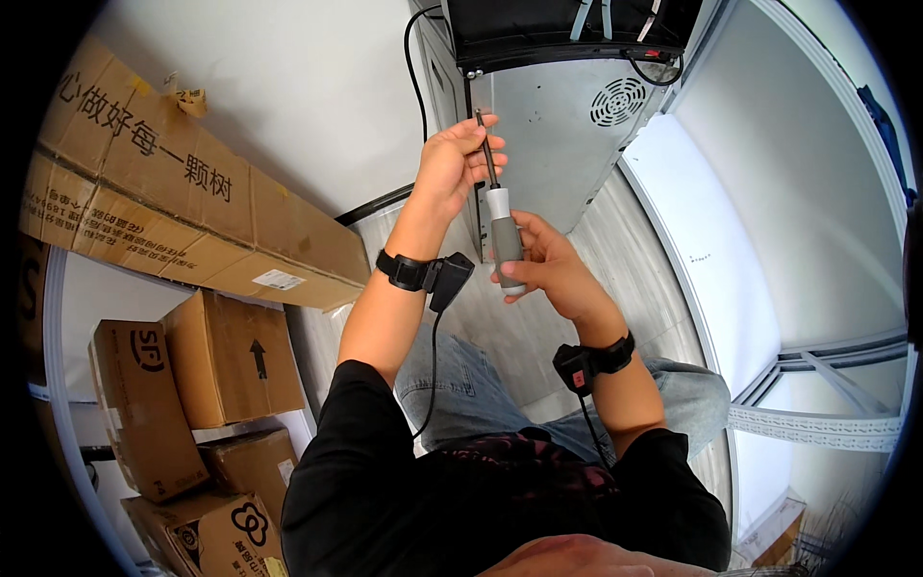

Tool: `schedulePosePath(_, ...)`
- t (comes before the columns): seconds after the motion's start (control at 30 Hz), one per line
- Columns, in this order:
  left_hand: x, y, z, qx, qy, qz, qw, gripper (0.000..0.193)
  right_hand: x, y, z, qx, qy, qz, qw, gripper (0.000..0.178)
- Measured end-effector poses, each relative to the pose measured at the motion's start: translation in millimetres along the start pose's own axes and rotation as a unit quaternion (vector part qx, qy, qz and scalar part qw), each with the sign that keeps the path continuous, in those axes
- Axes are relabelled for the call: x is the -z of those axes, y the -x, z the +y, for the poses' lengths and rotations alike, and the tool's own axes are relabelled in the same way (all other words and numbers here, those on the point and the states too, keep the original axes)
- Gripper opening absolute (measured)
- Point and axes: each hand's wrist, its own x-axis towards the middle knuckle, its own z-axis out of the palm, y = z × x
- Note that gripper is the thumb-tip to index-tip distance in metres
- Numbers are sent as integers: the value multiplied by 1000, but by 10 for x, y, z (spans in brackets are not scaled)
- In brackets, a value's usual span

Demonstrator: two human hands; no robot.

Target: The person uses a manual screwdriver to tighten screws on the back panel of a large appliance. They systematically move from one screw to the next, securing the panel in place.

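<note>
A screwdriver (506, 236) with a grey handle, a white collar and a long dark shaft is held between my hands, its tip pointing away from me. My right hand (553, 264) is closed round the handle, thumb across its lower part. Up at the shaft's far end, the fingers of my left hand (454, 163) are closed about the metal near the tip. Just beyond both hands stands a grey metal cabinet (553, 144) with a round slotted vent. The screwdriver appears in front of its left edge; whether the tip touches it I cannot tell.
A black open-topped unit (567, 34) with cables sits at the cabinet's far end. On the left lies a long cardboard box (221, 245), with several smaller cartons (245, 361) on shelving below. White panels and a metal frame (817, 423) stand at the right.
</note>
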Motion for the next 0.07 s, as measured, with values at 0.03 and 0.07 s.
schedulePosePath(0.03, -22, 10, 12, -1, -7, 0, 1000, 31, 16, -22, 39, -6, 66, 14, 998, 79)
schedulePosePath(0.07, -50, 28, 26, -2, -14, 0, 1000, 33, 31, -52, 88, -12, 131, 28, 991, 81)
